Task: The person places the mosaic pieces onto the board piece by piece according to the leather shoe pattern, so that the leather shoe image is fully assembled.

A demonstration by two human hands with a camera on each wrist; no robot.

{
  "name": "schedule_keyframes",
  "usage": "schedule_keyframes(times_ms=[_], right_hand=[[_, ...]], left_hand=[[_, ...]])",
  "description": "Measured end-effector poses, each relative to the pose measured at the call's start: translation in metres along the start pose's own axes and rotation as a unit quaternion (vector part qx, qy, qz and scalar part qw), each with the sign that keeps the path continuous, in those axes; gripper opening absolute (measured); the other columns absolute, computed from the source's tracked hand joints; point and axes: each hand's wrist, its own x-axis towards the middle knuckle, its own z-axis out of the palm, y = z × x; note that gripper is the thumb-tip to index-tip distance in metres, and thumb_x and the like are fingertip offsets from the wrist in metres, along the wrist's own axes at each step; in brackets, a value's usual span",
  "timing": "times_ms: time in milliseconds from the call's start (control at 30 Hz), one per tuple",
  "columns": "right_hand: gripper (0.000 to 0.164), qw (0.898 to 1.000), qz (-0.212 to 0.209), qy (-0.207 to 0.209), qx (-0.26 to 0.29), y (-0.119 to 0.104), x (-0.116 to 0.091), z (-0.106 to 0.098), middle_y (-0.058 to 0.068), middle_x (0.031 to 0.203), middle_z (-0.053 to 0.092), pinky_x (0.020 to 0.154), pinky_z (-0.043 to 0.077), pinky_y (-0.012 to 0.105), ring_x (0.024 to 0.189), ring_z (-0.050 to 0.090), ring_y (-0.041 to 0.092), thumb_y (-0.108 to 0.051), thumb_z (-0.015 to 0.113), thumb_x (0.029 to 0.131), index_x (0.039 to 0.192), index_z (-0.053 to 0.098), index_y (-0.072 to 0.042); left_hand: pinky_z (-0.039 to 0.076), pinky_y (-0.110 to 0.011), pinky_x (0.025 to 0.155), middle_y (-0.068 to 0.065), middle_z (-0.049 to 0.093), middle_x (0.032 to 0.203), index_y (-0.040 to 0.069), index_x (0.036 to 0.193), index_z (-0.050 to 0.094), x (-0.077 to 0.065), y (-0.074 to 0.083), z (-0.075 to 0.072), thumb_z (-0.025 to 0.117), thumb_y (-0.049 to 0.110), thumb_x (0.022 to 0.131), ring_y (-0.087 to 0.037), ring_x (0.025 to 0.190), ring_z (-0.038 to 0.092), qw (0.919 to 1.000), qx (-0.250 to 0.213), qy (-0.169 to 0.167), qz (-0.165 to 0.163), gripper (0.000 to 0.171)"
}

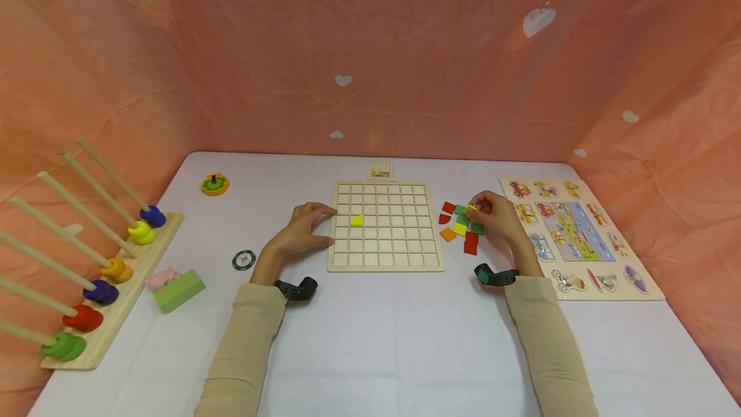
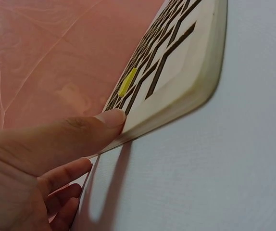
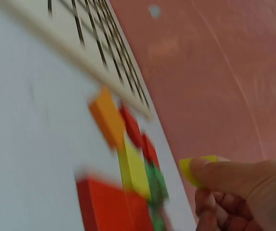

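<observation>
A wooden grid board (image 1: 382, 262) lies flat, with one yellow tile (image 1: 356, 220) in a cell on its left side. My left hand (image 1: 300, 230) rests along the board's left edge, the index finger and thumb spread apart. In the left wrist view its thumb (image 2: 111, 118) touches the board's rim. My right hand (image 1: 494, 214) pinches a small yellow tile (image 3: 192, 173) between thumb and fingers, above a loose group of tiles right of the board. That group has an orange tile (image 1: 448, 234), a yellow tile (image 1: 460, 229), red tiles (image 1: 471, 243) and green tiles.
A small pattern card (image 1: 380, 170) lies behind the board. At right is a picture puzzle board (image 1: 556, 288). On the left stand a peg stacker (image 1: 121, 301) with coloured rings, a green block (image 1: 179, 291), a pink pig figure (image 1: 162, 278), a round chip (image 1: 244, 260) and an orange-green toy (image 1: 215, 184).
</observation>
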Motion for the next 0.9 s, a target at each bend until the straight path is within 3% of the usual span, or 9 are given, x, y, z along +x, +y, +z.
schedule_keyframes(times_ms=[100,233,400,667,900], right_hand=[[0.018,0.999,-0.039,0.004,0.024,-0.016,0.004,0.013,0.014,0.086,0.060,0.061,0.045,0.017,0.074,0.054,0.021,-0.010,0.065,0.086,0.099,0.060,0.001],[0.015,0.995,-0.076,-0.025,0.063,-0.040,0.008,0.035,0.016,0.087,0.064,0.059,0.051,0.022,0.073,0.063,0.024,-0.006,0.066,0.085,0.097,0.061,0.001],[0.013,0.988,-0.111,-0.043,0.094,-0.062,0.013,0.066,0.012,0.088,0.065,0.062,0.050,0.023,0.077,0.063,0.022,-0.005,0.067,0.083,0.095,0.062,-0.002],[0.012,0.979,-0.197,-0.031,0.044,-0.084,0.019,0.103,0.006,0.084,0.062,0.067,0.048,0.026,0.074,0.055,0.016,-0.008,0.070,0.081,0.092,0.065,-0.005],[0.006,0.978,-0.207,-0.024,-0.001,-0.088,0.021,0.112,0.002,0.079,0.059,0.063,0.044,0.025,0.071,0.052,0.014,-0.012,0.071,0.081,0.085,0.068,-0.009]], left_hand=[[0.015,-0.055,0.109,-0.016,0.036,0.138,0.007,0.130,0.051,-0.001,-0.001,0.000,0.075,0.013,0.076,-0.035,0.133,0.019,1.0000,-0.001,0.000,-0.002,0.059],[0.015,-0.055,0.109,-0.016,0.036,0.138,0.008,0.130,0.051,-0.001,-0.002,0.000,0.074,0.013,0.076,-0.034,0.133,0.018,1.0000,-0.004,-0.002,0.000,0.059],[0.015,-0.055,0.109,-0.016,0.036,0.138,0.007,0.130,0.051,-0.001,-0.001,-0.001,0.074,0.014,0.077,-0.034,0.133,0.018,1.0000,-0.001,-0.002,0.005,0.059],[0.015,-0.055,0.109,-0.017,0.036,0.137,0.006,0.130,0.051,-0.001,0.000,-0.002,0.075,0.013,0.076,-0.035,0.132,0.019,0.9999,0.002,-0.004,0.010,0.059],[0.016,-0.054,0.109,-0.015,0.037,0.137,0.007,0.130,0.052,0.000,0.000,-0.001,0.075,0.012,0.076,-0.033,0.133,0.019,1.0000,-0.003,-0.002,0.001,0.059]])
